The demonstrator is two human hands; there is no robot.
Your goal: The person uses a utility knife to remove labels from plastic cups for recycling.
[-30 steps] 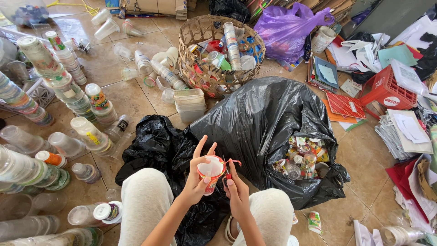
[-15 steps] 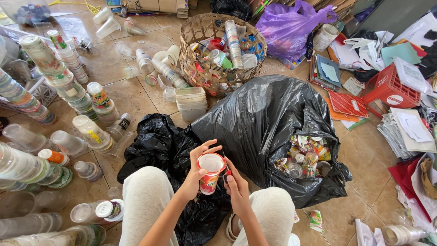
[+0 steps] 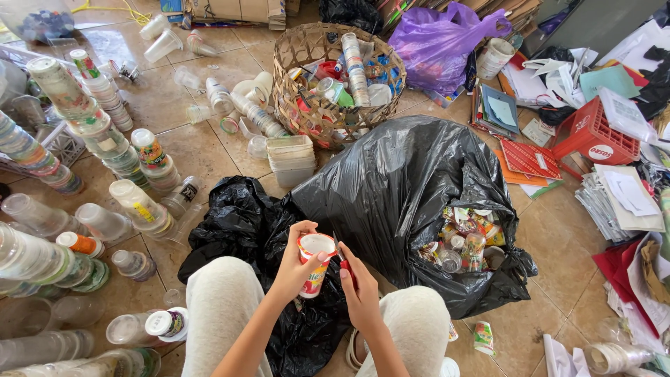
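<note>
1. Here, your left hand [image 3: 296, 262] is wrapped around a small red-and-white printed plastic cup [image 3: 315, 264], fingers curled on its side wall and thumb near the rim; the cup sits above your lap, just in front of the open black rubbish bag [image 3: 391, 202].
2. Your right hand [image 3: 359, 293] is pinched on something small and red [image 3: 345, 264] right beside the cup's rim; it looks like a strip or a slim tool, but you cannot tell which.
3. The cup looks light and thin-walled, likely to buckle if squeezed, so hold it low on the wall, gently, rather than at the flimsy rim.
4. Whether anything is left inside the cup is hard to make out.
5. The bag's mouth shows a jumble of small cups [image 3: 464, 237]; how deep the heap goes is hidden by the black plastic.
6. Your lap hides the floor under the hands, and the cup stacks [image 3: 91, 132] on your left are cut off by the frame edge.
</note>
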